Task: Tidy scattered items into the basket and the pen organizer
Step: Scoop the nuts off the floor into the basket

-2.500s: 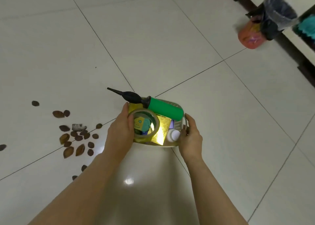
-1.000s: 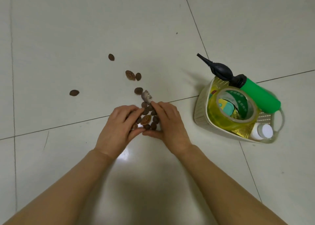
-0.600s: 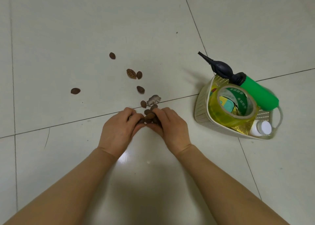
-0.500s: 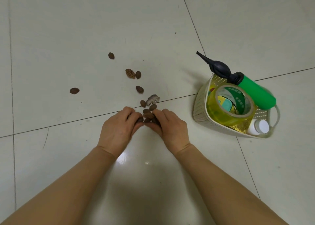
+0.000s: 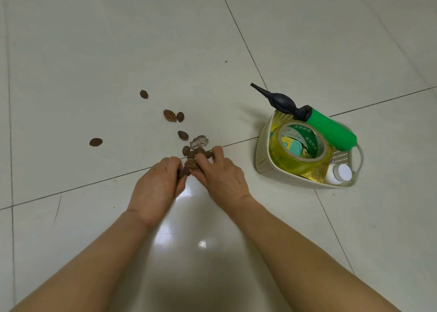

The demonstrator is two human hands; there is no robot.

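Both hands, left & right, fingers curled pinching small brown wrinkled pits, prob. overfull, some could spill short of the cream perforated plastic basket.

No text is reading clearly anywhere; the tape roll in the basket is showing green print on its inner core, too blurred to make out; the white bottle is showing no legible label.

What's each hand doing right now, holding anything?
Left hand: fingers curled round brown pits, holding them.
Right hand: pinching a brown pit from the pile on the floor.
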